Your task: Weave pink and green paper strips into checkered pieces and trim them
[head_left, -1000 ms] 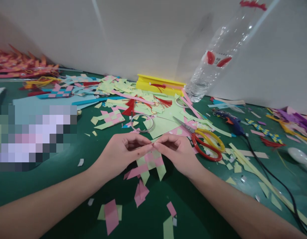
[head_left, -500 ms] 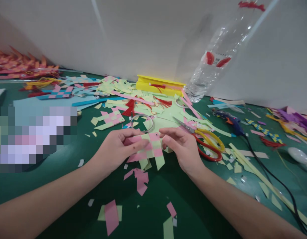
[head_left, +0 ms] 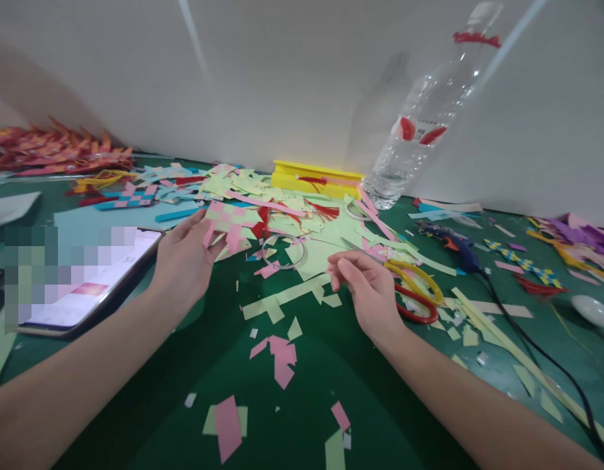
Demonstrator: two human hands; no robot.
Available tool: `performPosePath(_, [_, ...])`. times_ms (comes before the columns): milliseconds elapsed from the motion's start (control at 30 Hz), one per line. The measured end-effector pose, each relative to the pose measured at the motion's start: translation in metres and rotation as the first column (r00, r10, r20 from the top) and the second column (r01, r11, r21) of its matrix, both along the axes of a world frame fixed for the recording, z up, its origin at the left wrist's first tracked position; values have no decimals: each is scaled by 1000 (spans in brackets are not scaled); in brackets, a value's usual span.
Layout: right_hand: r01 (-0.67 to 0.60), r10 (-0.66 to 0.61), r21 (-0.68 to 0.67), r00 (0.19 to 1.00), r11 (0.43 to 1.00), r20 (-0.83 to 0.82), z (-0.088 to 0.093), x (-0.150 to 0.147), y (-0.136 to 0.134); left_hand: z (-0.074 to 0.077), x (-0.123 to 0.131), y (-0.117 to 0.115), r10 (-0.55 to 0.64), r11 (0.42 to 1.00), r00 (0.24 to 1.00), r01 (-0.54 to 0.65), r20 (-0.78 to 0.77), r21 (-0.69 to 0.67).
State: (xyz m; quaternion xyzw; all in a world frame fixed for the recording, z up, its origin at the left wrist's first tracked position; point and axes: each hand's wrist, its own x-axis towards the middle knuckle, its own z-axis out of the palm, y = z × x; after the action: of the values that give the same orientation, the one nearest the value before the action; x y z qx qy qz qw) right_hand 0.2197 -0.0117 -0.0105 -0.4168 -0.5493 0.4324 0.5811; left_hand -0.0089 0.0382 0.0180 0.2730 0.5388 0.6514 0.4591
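My left hand (head_left: 182, 261) has its thumb and fingers around the edge of a woven pink and pale green paper piece (head_left: 228, 219). This piece is over the paper scraps to the right of the phone. My right hand (head_left: 363, 287) is curled with its fingertips pinched together. Whether something small is between them I cannot make out. Just behind it lie scissors (head_left: 429, 287) with yellow and red handles, their blades partly hidden by the hand. Between the hands are a roll of clear tape (head_left: 284, 253) and a pale green paper strip (head_left: 285, 297).
A phone (head_left: 91, 281) lies at the left. Tall plastic bottle (head_left: 414, 143) leans on the wall behind a yellow folded card (head_left: 316, 179). To the right are a blue glue gun (head_left: 458, 251) and its black cord (head_left: 527, 339). Paper scraps (head_left: 282, 359) are scattered on the green table.
My left hand has moved left and away from me with the woven paper piece, parting from my right hand. My right hand stays near the scissors, its fingers more curled.
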Motion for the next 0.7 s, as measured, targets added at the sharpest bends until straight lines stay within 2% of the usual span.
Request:
performPosePath(100, [37,-37,2,996,999,-78,-4,5,7,-3,-5,5,29,999,999,-27,-44,36])
performPosePath(167, [50,-49,3,995,999,-92,-6,8,10,-7,-9,6,-17,998,965,33,-263,57])
performPosePath(200, [55,-55,4,995,998,-81,-6,9,10,-9,-10,6,-22,997,953,42,-302,60])
performPosePath(267, [75,-75,26,997,997,-10,-5,10,10,-11,-12,4,-28,996,927,59,-373,73])
performPosePath(367, [107,-147,167,958,980,247,0,11,8,-12,-12,0,-11,985,853,100,-522,142])
performPosePath(400, [96,-181,245,919,965,349,1,11,7,-13,-11,-1,55,974,722,113,-690,195])
performPosePath(433, [70,-219,326,868,943,445,3,10,6,-14,-10,-3,56,958,588,197,-807,210])
performPosePath(467, [32,-256,397,810,917,528,4,10,5,-15,-9,-3,118,936,480,239,-869,259])
performPosePath(533, [-65,-305,477,692,877,655,4,9,4,-19,-4,-6,96,869,264,448,-960,210])
performPosePath(633, [-183,-310,473,549,862,776,2,8,4,-23,5,-13,-20,709,35,705,-999,11])
performPosePath(700, [-193,-311,446,483,874,818,0,8,5,-24,10,-18,-52,635,-68,768,-996,-86])
